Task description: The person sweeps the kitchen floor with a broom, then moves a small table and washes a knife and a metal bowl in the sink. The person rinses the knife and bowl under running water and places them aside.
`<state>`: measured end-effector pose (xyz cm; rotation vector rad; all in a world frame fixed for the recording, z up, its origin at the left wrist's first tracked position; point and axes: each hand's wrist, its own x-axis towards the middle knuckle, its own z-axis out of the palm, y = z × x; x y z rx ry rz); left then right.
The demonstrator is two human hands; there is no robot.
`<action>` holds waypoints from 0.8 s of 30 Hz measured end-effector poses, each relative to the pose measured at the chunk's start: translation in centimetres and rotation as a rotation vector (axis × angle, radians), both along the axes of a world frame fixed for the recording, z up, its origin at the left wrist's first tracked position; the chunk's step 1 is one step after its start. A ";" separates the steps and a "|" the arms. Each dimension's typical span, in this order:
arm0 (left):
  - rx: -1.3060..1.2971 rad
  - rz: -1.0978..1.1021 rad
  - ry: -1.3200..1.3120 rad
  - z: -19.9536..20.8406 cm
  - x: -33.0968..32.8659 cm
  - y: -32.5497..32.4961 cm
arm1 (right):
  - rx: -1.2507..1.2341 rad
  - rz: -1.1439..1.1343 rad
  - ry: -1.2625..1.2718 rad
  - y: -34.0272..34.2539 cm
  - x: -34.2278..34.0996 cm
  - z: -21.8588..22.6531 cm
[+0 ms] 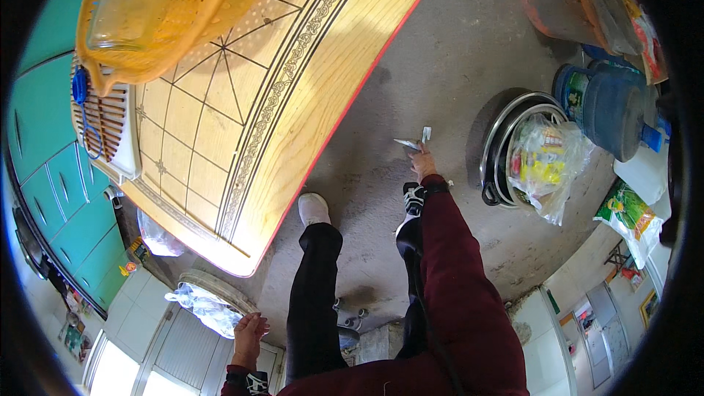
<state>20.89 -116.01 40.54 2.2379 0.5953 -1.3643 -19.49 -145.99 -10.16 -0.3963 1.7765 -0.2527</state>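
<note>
Reaching down over the grey floor, my right hand (423, 164) is closed on a small silvery pointed thing (407, 144), whose exact kind I cannot make out. A narrow pale piece (426, 134) stands up from the same fingers; whether the two are joined is unclear. My left hand (250, 330) is low at the left, its fingers loosely bent and slightly apart, with nothing visible in them. Right beside it, a clear plastic bag (209, 308) lies over a round container (218, 290); I cannot tell whether the hand touches the bag.
A wooden table (293, 169) with a red edge fills the upper left, bearing an orange plastic basket (213, 11) and a slatted rack (110, 117). On the right are nested metal basins (490, 150) with a plastic bag (546, 158), a blue water jug (614, 117) and a green-white sack (627, 216).
</note>
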 end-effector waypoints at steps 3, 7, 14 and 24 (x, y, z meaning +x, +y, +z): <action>0.002 -0.019 0.011 -0.9 0.2 -0.1 | -0.037 -0.003 -0.050 -1.4 0.4 -0.3; -0.079 0.001 0.035 -1.1 0.0 -1.1 | -0.075 0.264 0.023 -1.9 0.7 3.4; -0.271 -0.176 0.178 1.8 -2.6 -7.5 | -0.235 0.839 -0.598 2.6 7.6 29.5; -0.504 0.098 0.295 10.0 -5.9 -7.0 | -0.494 1.496 -1.015 10.1 22.1 57.2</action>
